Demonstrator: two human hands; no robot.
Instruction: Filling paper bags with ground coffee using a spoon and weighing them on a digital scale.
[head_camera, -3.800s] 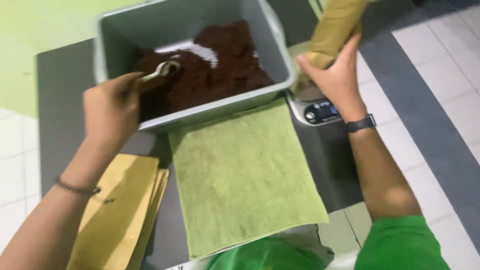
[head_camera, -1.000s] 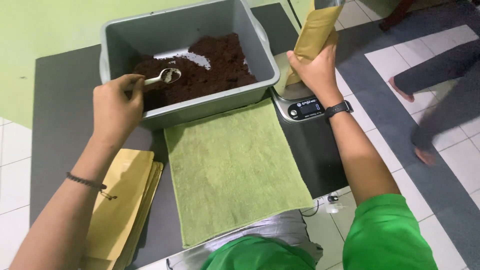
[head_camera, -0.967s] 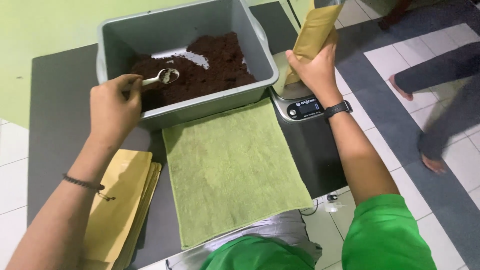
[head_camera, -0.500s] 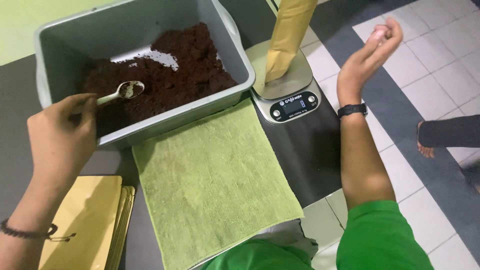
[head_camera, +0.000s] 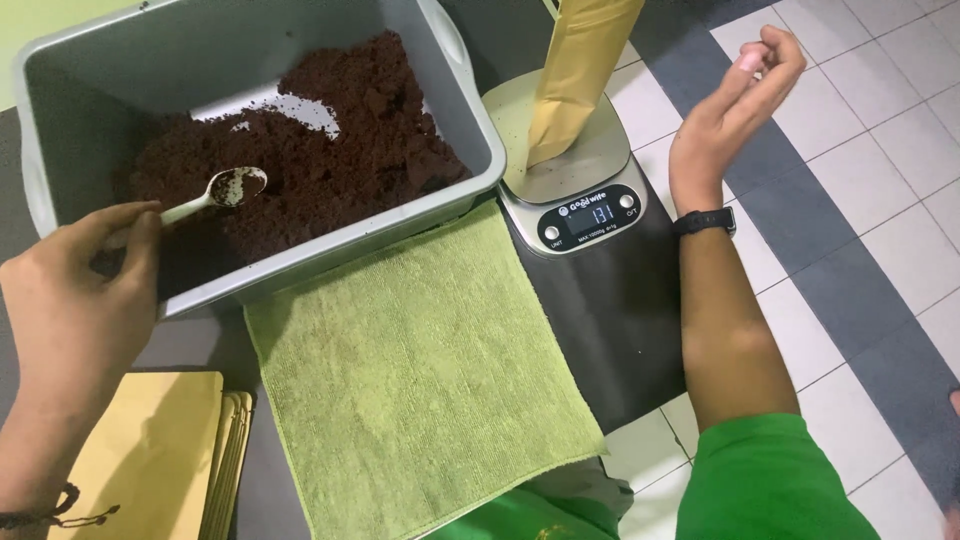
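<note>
Standing unsupported on the round steel scale (head_camera: 570, 150), the tan paper pouch (head_camera: 575, 75) is released; right hand (head_camera: 725, 110) hovers, fingers loosely curled; left hand (head_camera: 75, 290) still pinches the white spoon (head_camera: 215, 195).

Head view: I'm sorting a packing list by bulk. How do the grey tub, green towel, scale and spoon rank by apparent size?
1. Grey tub and green towel: look alike in spread, and the nearer towel makes it unsure.
2. Scale.
3. Spoon, in the left hand.

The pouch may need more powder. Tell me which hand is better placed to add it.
Probably the left hand: it holds the spoon over the brown powder. The right hand hangs empty beside the pouch.
</note>
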